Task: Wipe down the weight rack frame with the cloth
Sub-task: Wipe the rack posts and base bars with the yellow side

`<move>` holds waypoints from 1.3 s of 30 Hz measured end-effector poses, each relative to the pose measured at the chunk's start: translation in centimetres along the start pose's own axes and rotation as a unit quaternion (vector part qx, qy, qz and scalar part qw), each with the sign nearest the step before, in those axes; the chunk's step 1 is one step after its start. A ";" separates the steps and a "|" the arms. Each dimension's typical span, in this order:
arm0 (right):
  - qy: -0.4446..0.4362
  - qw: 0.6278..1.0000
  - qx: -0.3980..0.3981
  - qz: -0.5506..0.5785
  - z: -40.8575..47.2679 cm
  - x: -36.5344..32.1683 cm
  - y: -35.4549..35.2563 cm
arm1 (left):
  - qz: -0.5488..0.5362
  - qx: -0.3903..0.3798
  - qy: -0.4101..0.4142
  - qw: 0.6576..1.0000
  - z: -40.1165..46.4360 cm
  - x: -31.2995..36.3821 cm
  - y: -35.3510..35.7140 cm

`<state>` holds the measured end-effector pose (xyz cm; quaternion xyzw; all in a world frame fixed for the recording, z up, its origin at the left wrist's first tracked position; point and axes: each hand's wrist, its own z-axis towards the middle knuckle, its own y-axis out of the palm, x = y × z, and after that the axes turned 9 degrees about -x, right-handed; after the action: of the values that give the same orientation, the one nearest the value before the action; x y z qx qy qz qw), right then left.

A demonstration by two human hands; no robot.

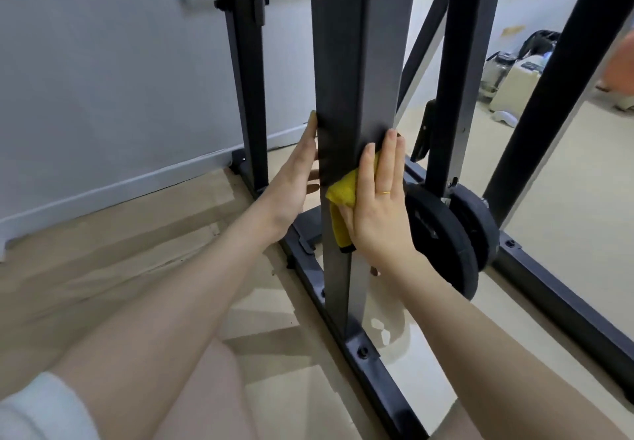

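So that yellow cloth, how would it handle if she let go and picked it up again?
Probably floppy: the cloth bunches under the right hand and a tail droops down the post. Likely light too, since flat fingers alone pin it.

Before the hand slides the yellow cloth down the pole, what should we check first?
1. Cloth touching the post: ok, it lies against it.
2. Right hand pressing the cloth flat: ok.
3. Left hand steadying the post's other side: ok, open palm on it.
4. Path down to the base: ok, bare post below.
5. Weight plates clear of the hand: ok, beside it, behind.
6. Cloth clean: cannot tell.
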<state>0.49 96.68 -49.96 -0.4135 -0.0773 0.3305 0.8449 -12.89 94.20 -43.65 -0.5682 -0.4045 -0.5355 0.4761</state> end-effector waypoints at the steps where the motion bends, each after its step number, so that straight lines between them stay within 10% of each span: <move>1: -0.014 1.000 0.013 -0.004 0.7 0.1 -0.4 | -0.005 0.004 -0.001 1.000 -0.2 0.3 0.2; 8: -0.140 0.979 0.121 0.083 4.8 0.1 -2.6 | -0.006 0.006 -0.003 1.000 0.4 -0.5 -0.3; 14: -0.051 0.974 0.161 0.152 3.3 0.4 -1.7 | 0.002 -0.007 -0.022 1.000 1.1 -1.7 -0.9; 19: 0.025 0.998 0.025 0.049 -1.6 0.1 0.8 | 0.013 -0.021 0.008 1.000 0.7 -1.4 -0.8; 24: -0.068 0.994 0.053 -0.074 2.8 -0.3 -1.4 | -0.076 -0.030 0.001 0.997 0.5 -0.9 -1.2; 29: -0.324 0.919 0.006 -0.226 7.0 1.8 -6.5 | -0.175 -0.046 0.003 0.984 0.7 -2.7 -2.5; 34: -0.370 0.888 -0.041 -0.269 7.3 0.2 -5.6 | -0.228 -0.056 -0.016 0.972 1.0 -3.2 -3.0; 39: -0.398 0.829 -0.249 -0.305 2.7 -0.5 -3.7 | -0.284 -0.094 -0.023 0.954 0.4 -3.3 -3.2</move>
<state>0.84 96.56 -45.37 -0.3983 -0.6085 0.1615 0.6671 -16.23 95.46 -46.57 -0.4838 -0.5079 -0.6714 0.2393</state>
